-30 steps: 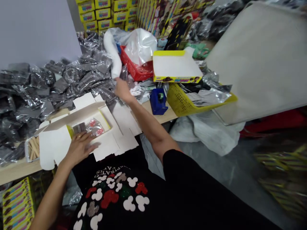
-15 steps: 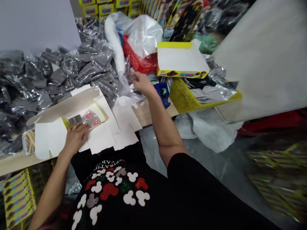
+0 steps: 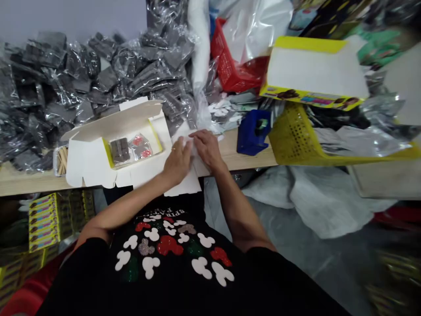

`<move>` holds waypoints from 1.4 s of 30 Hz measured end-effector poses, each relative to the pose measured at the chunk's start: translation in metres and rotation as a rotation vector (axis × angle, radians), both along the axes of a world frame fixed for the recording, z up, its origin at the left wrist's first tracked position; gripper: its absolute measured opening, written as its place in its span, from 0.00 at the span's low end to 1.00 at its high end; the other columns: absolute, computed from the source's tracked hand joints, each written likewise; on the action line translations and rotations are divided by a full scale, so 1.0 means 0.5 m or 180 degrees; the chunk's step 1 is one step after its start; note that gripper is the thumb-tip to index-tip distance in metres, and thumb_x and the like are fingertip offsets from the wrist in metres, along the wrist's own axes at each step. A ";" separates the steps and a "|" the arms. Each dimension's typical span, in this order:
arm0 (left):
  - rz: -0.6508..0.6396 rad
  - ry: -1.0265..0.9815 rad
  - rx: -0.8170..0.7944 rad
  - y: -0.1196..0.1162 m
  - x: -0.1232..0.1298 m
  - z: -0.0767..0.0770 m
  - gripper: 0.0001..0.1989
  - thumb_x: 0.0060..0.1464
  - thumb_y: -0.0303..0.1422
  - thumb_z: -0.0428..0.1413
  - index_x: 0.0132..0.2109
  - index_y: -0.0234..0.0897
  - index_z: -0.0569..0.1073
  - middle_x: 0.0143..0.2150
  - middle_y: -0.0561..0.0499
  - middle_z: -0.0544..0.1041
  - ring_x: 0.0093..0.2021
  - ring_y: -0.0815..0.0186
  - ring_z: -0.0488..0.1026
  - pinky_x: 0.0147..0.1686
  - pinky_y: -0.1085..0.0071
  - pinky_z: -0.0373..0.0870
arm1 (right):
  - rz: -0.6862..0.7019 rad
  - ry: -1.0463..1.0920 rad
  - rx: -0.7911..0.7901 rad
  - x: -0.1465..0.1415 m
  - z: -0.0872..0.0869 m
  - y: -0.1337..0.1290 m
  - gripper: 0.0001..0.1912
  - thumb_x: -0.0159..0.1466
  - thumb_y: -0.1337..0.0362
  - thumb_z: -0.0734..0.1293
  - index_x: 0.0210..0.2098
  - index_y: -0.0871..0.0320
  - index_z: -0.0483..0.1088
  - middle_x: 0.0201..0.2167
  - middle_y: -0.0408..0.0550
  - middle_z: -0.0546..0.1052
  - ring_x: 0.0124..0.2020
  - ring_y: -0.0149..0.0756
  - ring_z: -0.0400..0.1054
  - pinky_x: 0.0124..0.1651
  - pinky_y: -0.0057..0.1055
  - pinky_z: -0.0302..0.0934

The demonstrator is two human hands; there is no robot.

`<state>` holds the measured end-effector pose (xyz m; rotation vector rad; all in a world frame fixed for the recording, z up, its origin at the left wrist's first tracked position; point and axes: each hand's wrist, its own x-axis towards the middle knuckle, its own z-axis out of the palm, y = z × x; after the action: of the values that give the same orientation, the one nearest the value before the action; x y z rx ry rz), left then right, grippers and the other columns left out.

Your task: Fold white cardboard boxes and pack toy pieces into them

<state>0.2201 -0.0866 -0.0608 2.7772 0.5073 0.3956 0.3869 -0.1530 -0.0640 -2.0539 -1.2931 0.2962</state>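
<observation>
The left hand (image 3: pixel 177 161) had moved from the white box (image 3: pixel 87 162) to join the right hand (image 3: pixel 208 148) just beside it, both partly closed and gripping a white card (image 3: pixel 184 186), which lay between them.

Black short-sleeved tee (image 3: pixel 88 272), glittery mouse-head prints (image 3: pixel 167 245) white, red, green; finger ring (image 3: pixel 173 149).
</observation>
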 end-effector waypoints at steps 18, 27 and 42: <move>-0.0638 -0.0226 -0.1313 0.149 0.032 0.031 0.49 0.58 0.44 0.70 0.78 0.40 0.57 0.63 0.39 0.77 0.55 0.53 0.79 0.56 0.56 0.77 | 0.1348 0.0729 0.0085 0.056 0.060 -0.044 0.28 0.67 0.48 0.68 0.60 0.60 0.69 0.57 0.58 0.79 0.54 0.51 0.74 0.60 0.45 0.67; -0.0452 -0.0368 -0.1657 0.140 0.036 0.009 0.51 0.58 0.45 0.71 0.79 0.40 0.56 0.62 0.38 0.80 0.51 0.55 0.83 0.56 0.56 0.79 | 0.1280 0.0751 -0.0133 0.058 0.057 -0.043 0.31 0.67 0.51 0.69 0.65 0.60 0.70 0.62 0.57 0.78 0.59 0.50 0.73 0.64 0.45 0.65; -0.0251 -0.0281 -0.1663 0.118 0.016 0.021 0.49 0.52 0.41 0.75 0.74 0.37 0.61 0.60 0.36 0.80 0.49 0.53 0.83 0.54 0.53 0.80 | 0.1247 0.0514 -0.0657 0.038 0.101 -0.022 0.23 0.68 0.54 0.71 0.58 0.60 0.73 0.56 0.57 0.81 0.56 0.50 0.75 0.60 0.41 0.66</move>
<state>0.2282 -0.0277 -0.0504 2.2574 0.4079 0.3119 0.4057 -0.1641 -0.0133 -1.8798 -1.6118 0.7845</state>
